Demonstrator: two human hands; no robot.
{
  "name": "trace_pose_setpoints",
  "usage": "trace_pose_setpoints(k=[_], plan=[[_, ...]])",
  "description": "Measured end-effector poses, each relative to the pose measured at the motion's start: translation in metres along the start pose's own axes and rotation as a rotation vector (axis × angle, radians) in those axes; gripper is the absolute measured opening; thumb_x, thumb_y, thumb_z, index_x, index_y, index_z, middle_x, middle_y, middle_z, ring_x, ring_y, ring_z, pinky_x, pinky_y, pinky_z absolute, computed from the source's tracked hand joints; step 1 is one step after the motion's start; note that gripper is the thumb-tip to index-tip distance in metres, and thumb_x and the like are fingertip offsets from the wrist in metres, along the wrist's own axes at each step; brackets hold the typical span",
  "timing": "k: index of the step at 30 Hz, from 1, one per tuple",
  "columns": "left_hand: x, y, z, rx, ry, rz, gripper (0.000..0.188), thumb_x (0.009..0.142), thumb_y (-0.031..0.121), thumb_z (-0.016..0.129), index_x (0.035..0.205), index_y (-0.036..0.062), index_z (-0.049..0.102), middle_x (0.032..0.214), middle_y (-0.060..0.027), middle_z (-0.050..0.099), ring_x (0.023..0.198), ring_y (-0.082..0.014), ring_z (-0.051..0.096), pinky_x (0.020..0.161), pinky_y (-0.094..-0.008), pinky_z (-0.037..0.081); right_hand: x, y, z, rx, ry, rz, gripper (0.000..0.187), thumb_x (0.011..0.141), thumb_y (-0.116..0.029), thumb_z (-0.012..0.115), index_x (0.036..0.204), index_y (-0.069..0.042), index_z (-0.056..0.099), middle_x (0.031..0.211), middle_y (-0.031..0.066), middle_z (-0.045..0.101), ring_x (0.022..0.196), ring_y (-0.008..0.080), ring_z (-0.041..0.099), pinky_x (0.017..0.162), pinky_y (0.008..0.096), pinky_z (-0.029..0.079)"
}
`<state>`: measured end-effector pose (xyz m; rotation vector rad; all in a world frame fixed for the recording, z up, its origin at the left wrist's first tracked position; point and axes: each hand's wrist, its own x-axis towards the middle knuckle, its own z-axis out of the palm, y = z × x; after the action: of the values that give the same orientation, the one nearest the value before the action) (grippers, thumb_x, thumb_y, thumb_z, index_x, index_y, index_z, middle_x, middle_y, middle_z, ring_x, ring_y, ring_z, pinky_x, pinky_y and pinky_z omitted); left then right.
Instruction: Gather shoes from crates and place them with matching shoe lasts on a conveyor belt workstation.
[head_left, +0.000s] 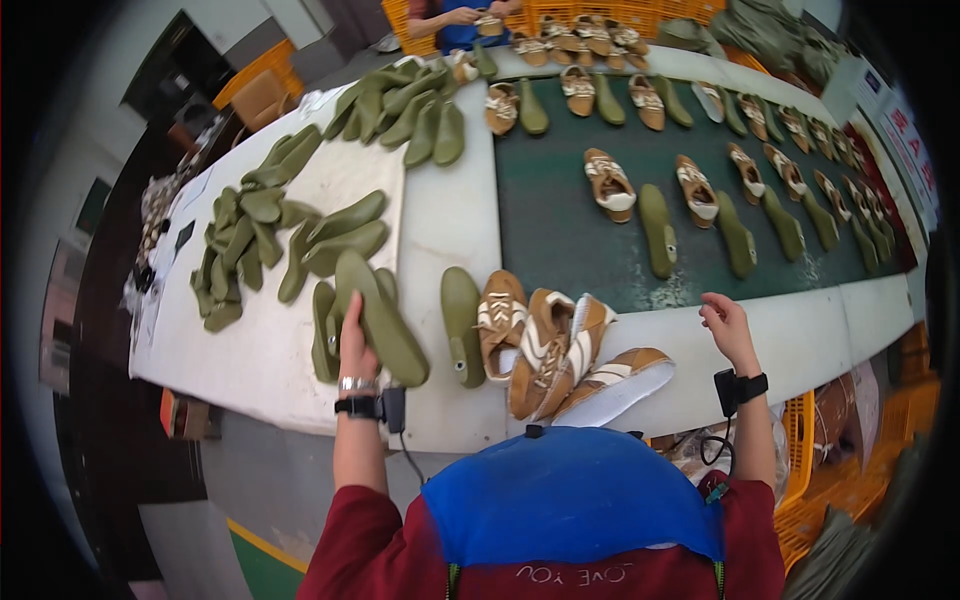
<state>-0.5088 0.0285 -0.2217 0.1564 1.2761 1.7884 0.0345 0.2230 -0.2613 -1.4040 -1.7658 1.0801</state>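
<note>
My left hand (356,345) is closed around an olive-green shoe last (385,325), held tilted over the left part of the table. Another shoe last (461,325) stands just to the right of it. Beside that lies a small heap of brown sneakers with white stripes, among them an upright sneaker (501,315) and one on its side (615,385) showing a pale sole. My right hand (728,328) hovers by the near edge of the green mat (600,270), holding nothing, its fingers loosely bent and apart.
Piles of green lasts (240,235) cover the cream cloth (290,370) at left. Sneakers and lasts alternate in rows on the mat. Across the table, a person's hands (480,15) hold a shoe near more sneakers. Orange crates (797,440) stand below right.
</note>
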Motion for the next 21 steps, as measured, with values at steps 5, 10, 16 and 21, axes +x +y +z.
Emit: trace_pose_setpoints(k=[5, 10, 16, 21], plan=[[0.008, -0.003, 0.080, -0.458, -0.433, 0.036, 0.058, 0.089, 0.057, 0.043, 0.107, 0.0034, 0.058, 0.101, -0.0112, 0.061, 0.093, -0.0265, 0.059, 0.083, -0.0383, 0.050, -0.002, -0.150, 0.077, 0.195, -0.582, -0.024, 0.037, 0.091, -0.017, 0.052, 0.124, -0.001, 0.050, 0.100, 0.0059, 0.063, 0.077, 0.0114, 0.061, 0.067, 0.0246, 0.051], [0.007, -0.058, 0.116, -0.633, -0.876, -0.037, 0.059, 0.089, 0.059, 0.040, 0.105, 0.0048, 0.056, 0.097, -0.0102, 0.061, 0.095, -0.0265, 0.058, 0.085, -0.0397, 0.049, -0.018, -0.210, 0.154, 0.506, -1.029, 0.130, 0.048, 0.095, -0.033, 0.046, 0.127, 0.001, 0.038, 0.094, 0.0077, 0.060, 0.068, 0.0092, 0.059, 0.054, 0.0212, 0.049], [-0.046, -0.073, 0.120, -0.109, -0.447, -0.402, 0.045, 0.094, 0.042, 0.044, 0.123, 0.0072, 0.047, 0.116, -0.0078, 0.056, 0.106, -0.0210, 0.054, 0.089, -0.0371, 0.047, 0.002, -0.159, 0.208, 0.394, -0.730, 0.047, 0.041, 0.094, -0.035, 0.048, 0.112, 0.002, 0.047, 0.078, 0.0036, 0.058, 0.052, 0.0070, 0.052, 0.045, 0.0201, 0.044], [-0.030, -0.060, 0.095, 0.065, -0.558, -0.425, 0.048, 0.093, 0.028, 0.051, 0.133, 0.0077, 0.036, 0.127, -0.0104, 0.049, 0.114, -0.0193, 0.051, 0.093, -0.0353, 0.044, 0.055, -0.156, 0.203, 0.650, -0.815, 0.532, 0.032, 0.093, -0.036, 0.049, 0.095, -0.004, 0.055, 0.068, -0.0019, 0.051, 0.046, 0.0047, 0.040, 0.038, 0.0182, 0.027]])
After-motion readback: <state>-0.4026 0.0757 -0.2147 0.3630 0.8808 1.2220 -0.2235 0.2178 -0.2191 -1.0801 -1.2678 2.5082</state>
